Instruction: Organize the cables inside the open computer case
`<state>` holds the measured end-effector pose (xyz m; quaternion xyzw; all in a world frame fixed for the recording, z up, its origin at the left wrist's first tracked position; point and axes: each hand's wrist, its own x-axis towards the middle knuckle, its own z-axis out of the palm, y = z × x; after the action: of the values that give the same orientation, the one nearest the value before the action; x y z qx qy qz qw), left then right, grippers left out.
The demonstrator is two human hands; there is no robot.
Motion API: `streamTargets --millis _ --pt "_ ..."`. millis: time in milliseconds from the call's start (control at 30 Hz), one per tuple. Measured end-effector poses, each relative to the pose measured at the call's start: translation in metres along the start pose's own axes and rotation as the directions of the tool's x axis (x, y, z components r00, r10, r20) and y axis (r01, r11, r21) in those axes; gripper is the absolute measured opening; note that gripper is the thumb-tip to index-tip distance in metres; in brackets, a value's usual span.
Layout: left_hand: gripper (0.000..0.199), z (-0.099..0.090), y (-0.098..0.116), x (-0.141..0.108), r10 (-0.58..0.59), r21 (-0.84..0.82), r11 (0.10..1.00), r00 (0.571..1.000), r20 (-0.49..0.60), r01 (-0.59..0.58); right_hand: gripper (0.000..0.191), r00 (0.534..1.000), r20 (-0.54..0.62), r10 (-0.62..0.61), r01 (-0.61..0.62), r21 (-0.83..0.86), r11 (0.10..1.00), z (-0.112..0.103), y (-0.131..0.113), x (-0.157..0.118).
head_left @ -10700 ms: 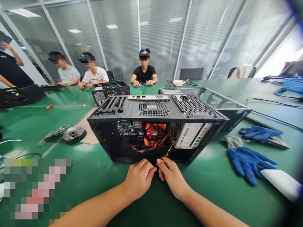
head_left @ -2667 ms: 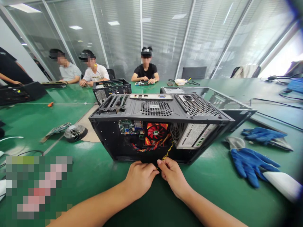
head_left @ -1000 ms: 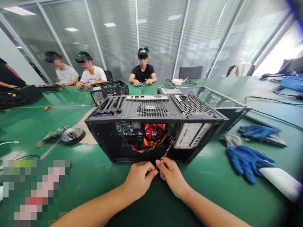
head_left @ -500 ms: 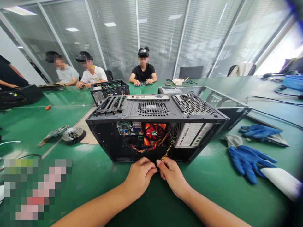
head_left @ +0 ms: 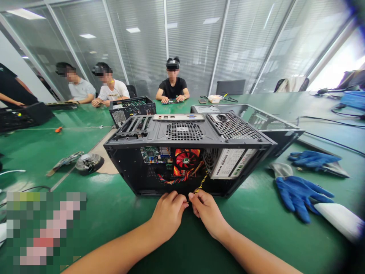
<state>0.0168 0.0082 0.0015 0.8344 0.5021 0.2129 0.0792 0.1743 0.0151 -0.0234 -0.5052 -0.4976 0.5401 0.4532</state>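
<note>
Wire (head_left: 202, 182): yellow and black, hanging from the near side of the case (head_left: 159, 131), left of the power box (head_left: 235, 163).
Right hand (head_left: 209, 213): thumb and finger pinch the wire.
Left hand (head_left: 168, 215): fingertips narrowed, apparently on its near end, partly hidden.
Change: left fingers shifted slightly; the wire stays put, so work on it seems unfinished.

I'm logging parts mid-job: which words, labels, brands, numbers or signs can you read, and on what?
None can be read reliably.
Power supply: bold dark lettering on its label, too blurred.
Red fan: hub mark, too small.
White sticker on the computer case: any print too small.
Case behind: pale label, too small.
White shirt: chest print too blurred.
</note>
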Motion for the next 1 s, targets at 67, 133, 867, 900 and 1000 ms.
streamTargets --millis 67,133,867,900,1000 --pt "0.009 0.0009 -0.0005 -0.0004 0.002 -0.013 1.000 1.000 -0.006 -0.002 0.050 1.000 -0.003 0.007 -0.007 0.003 1.000 0.0001 -0.0011 -0.0001" --pt "0.008 0.0010 -0.0011 -0.0005 -0.008 -0.045 0.999 1.000 -0.017 0.007 0.051 1.000 -0.004 0.014 -0.014 0.011 1.000 0.0002 -0.0016 0.0000" --pt "0.016 -0.0079 0.0018 0.0066 -0.079 -0.399 0.912 0.995 0.054 0.094 0.050 1.000 0.020 0.020 -0.020 0.015 1.000 0.0000 0.0000 0.0007" --pt "0.016 -0.0074 0.0017 0.0069 -0.082 -0.416 0.904 0.995 0.059 0.099 0.050 1.000 0.021 0.022 -0.022 0.010 1.000 -0.0001 0.0002 0.0007" --pt "0.015 -0.0060 0.0007 0.0076 -0.089 -0.451 0.885 0.993 0.082 0.116 0.049 1.000 0.025 0.016 -0.016 -0.008 1.000 -0.0005 0.0007 0.0008"
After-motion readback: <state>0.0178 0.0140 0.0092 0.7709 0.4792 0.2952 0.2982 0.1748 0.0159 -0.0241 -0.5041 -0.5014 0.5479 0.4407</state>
